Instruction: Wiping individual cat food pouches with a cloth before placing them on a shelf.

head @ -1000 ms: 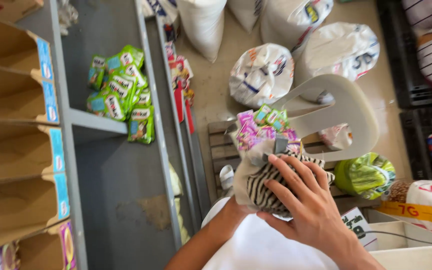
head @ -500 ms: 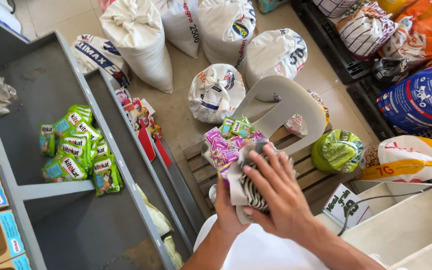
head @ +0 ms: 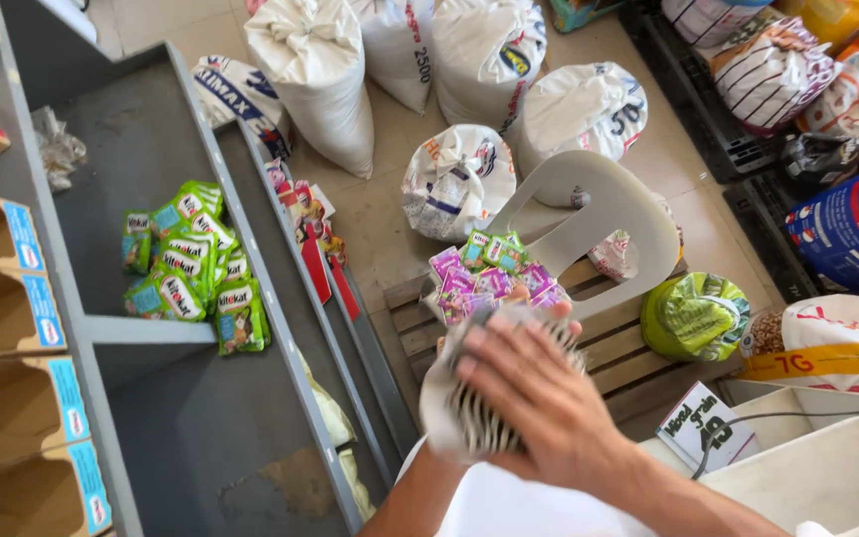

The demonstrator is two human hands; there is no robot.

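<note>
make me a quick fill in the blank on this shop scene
1. Both hands, right hand on top, hold a black-and-white ____ bag.
2. The green packets lie on a grey ____.
3. The pink and green sachets sit on a ____ pallet.

Missing words: striped; shelf; wooden

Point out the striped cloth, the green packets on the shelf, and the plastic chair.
striped cloth (head: pixel 474 423), head view, lower striped part below the right hand (head: pixel 539 393).
green packets (head: pixel 191 264), head view, middle of the pile.
plastic chair (head: pixel 638 234), head view, backrest.
</note>
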